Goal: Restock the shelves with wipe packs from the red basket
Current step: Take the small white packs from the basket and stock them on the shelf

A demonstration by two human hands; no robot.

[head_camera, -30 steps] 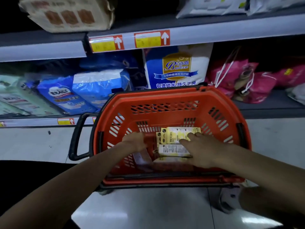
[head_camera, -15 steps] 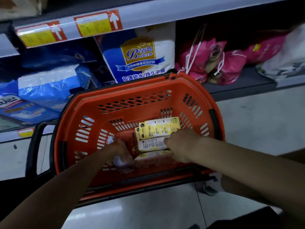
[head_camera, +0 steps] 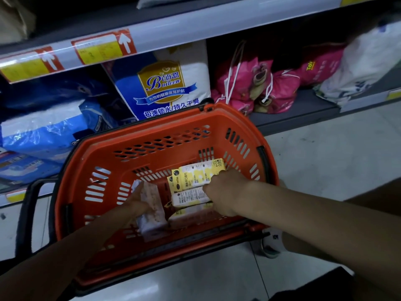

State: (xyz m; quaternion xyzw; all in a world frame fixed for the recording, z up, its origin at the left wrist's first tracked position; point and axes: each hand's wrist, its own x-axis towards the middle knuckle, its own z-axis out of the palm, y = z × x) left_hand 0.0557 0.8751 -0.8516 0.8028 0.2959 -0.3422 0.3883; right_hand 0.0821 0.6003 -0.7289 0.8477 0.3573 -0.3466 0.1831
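The red basket (head_camera: 152, 135) stands on the floor before the shelves. Inside it lies a stack of yellow-and-white wipe packs (head_camera: 195, 177), and beside them a pale pinkish wipe pack (head_camera: 153, 210) stands on edge. My left hand (head_camera: 135, 206) grips the pinkish pack from its left side. My right hand (head_camera: 225, 191) is closed around the right end of the yellow packs, with its fingers hidden behind them.
The low shelf (head_camera: 293, 114) behind the basket holds a blue-and-white Baileen bag (head_camera: 165, 83), blue packs (head_camera: 43, 127) at left and pink drawstring bags (head_camera: 260, 83) at right. A black basket handle (head_camera: 28, 209) sticks out left. A shoe (head_camera: 271, 244) rests on the pale floor.
My left hand has closed on the pinkish pack and tilted it up on edge. My right hand has stayed on the yellow packs. The view has swung closer.
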